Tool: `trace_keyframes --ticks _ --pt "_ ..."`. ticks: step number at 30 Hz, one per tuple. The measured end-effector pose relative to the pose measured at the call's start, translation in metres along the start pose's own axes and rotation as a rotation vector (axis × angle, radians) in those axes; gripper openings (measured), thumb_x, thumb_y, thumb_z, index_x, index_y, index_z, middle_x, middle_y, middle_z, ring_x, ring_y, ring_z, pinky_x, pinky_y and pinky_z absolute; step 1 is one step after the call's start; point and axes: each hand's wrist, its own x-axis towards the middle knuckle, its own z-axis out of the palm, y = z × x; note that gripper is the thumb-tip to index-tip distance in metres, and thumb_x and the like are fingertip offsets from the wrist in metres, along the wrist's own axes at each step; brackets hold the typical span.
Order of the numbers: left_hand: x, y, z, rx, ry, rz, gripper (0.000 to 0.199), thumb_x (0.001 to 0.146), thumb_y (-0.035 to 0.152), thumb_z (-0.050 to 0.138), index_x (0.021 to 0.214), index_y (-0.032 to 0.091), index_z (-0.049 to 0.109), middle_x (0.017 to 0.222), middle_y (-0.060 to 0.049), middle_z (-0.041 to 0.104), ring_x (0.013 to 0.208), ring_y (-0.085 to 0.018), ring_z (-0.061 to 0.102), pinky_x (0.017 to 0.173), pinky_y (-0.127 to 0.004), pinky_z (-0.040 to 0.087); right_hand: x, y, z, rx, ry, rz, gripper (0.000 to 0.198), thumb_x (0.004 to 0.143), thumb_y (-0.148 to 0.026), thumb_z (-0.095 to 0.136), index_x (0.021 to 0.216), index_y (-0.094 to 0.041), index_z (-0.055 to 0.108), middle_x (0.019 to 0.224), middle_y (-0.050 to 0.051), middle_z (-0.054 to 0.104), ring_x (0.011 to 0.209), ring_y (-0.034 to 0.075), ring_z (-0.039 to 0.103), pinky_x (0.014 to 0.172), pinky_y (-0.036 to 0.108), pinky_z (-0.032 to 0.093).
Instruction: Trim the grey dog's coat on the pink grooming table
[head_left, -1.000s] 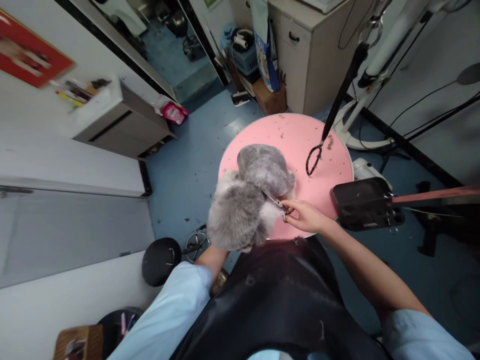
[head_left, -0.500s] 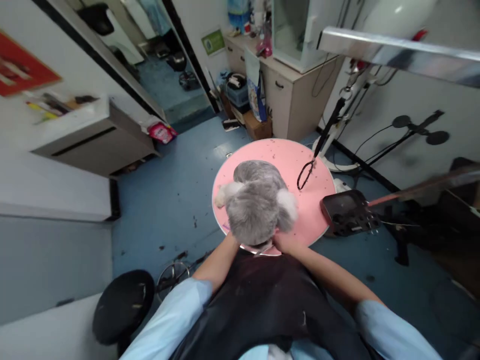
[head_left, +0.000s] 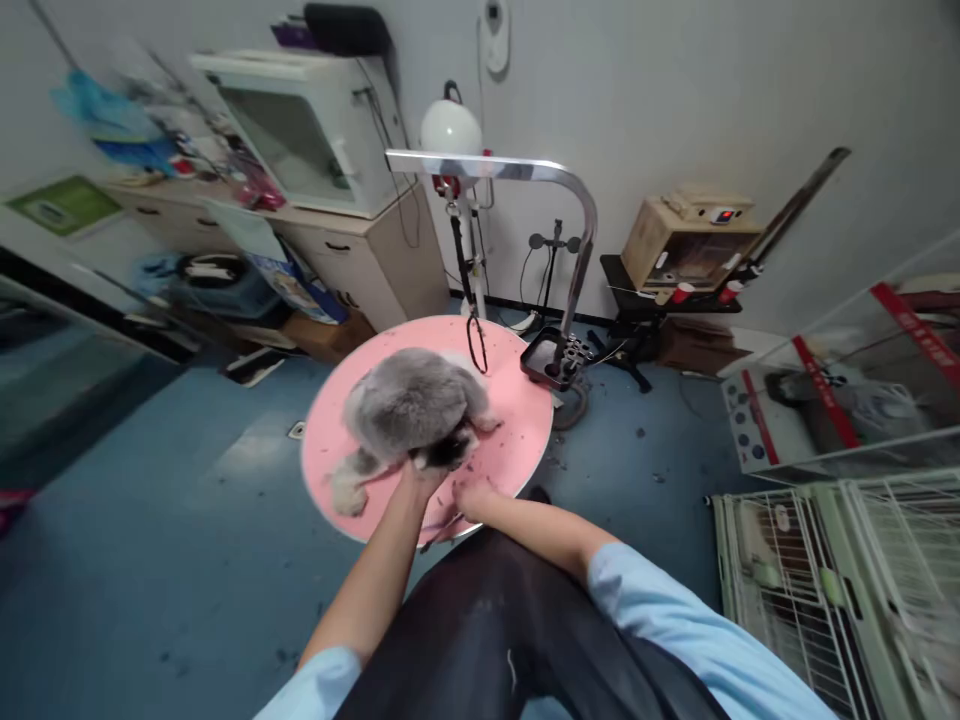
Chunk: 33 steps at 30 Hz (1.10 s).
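A grey-and-white dog (head_left: 409, 400), its fur clipped short on the back and fluffier on the legs, is on a round pink table (head_left: 517, 455). Its dark face is turned down towards me, over the table's near side. My left hand (head_left: 424, 478) is closed on the dog at the chin or a front leg; its fingertips are hidden in the fur. Just to the right, my right hand (head_left: 472, 495) is low over the tabletop, apart from the dog, fingers curled. A thin dark tool (head_left: 441, 530) lies by it or in it; blur hides which.
A black loop leash (head_left: 476, 340) hangs from a chrome arm (head_left: 517, 170) over the table. A black tool tray (head_left: 544, 360) sits at the right rim. Wire cages (head_left: 795, 570) stand at right, a cabinet (head_left: 390, 255) behind. Hair clippings dot the blue floor.
My view has swung to the right, bringing the cages into sight. The dog now appears side-on with its face showing. My right hand has come away from the dog to the tabletop.
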Motion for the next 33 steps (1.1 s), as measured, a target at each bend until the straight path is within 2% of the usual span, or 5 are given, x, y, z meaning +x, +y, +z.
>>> trace_keyframes --ticks 6,11,24,30,33 --pt "0.007 0.009 -0.005 -0.034 0.027 -0.080 0.025 0.092 0.019 0.053 0.100 0.020 0.076 0.082 -0.007 0.076 0.088 -0.024 0.071 0.087 -0.038 0.060 -0.019 0.031 0.003 -0.050 -0.021 0.088 0.016 0.084 -0.009 0.068 0.095 -0.017 0.077 0.105 0.011 0.081 0.103 0.027 0.073 0.099 0.043 0.051" --pt "0.008 0.002 -0.003 -0.109 0.031 -0.010 0.025 0.097 0.024 0.053 0.093 0.017 0.077 0.086 -0.007 0.077 0.085 -0.020 0.071 0.080 -0.030 0.061 -0.049 0.071 0.008 -0.085 -0.041 0.184 0.024 0.084 -0.015 0.069 0.106 -0.015 0.078 0.109 0.018 0.080 0.108 0.033 0.074 0.103 0.051 0.049" --pt "-0.003 -0.010 0.009 0.039 0.046 0.168 0.013 0.091 0.022 0.065 0.098 0.017 0.075 0.089 -0.008 0.077 0.079 -0.021 0.074 0.073 -0.031 0.064 -0.021 0.073 0.007 0.025 -0.017 0.239 0.026 0.088 -0.023 0.069 0.114 -0.019 0.075 0.112 0.013 0.080 0.103 0.027 0.073 0.096 0.045 0.049" --pt "-0.012 -0.021 0.023 0.050 0.074 0.238 0.005 0.084 0.014 0.066 0.084 0.014 0.071 0.085 -0.010 0.076 0.069 -0.021 0.072 0.062 -0.030 0.063 -0.079 0.124 -0.010 0.178 0.120 0.305 0.024 0.101 -0.033 0.056 0.111 -0.021 0.075 0.106 0.008 0.079 0.100 0.022 0.072 0.080 0.026 0.048" --pt "-0.016 -0.024 0.030 0.020 0.044 0.222 0.006 0.081 0.012 0.065 0.082 0.014 0.070 0.079 -0.009 0.075 0.064 -0.021 0.071 0.058 -0.032 0.063 -0.087 0.131 -0.041 0.398 0.379 0.346 0.031 0.102 -0.026 0.047 0.120 -0.020 0.071 0.099 0.006 0.076 0.090 0.019 0.069 0.077 0.025 0.047"
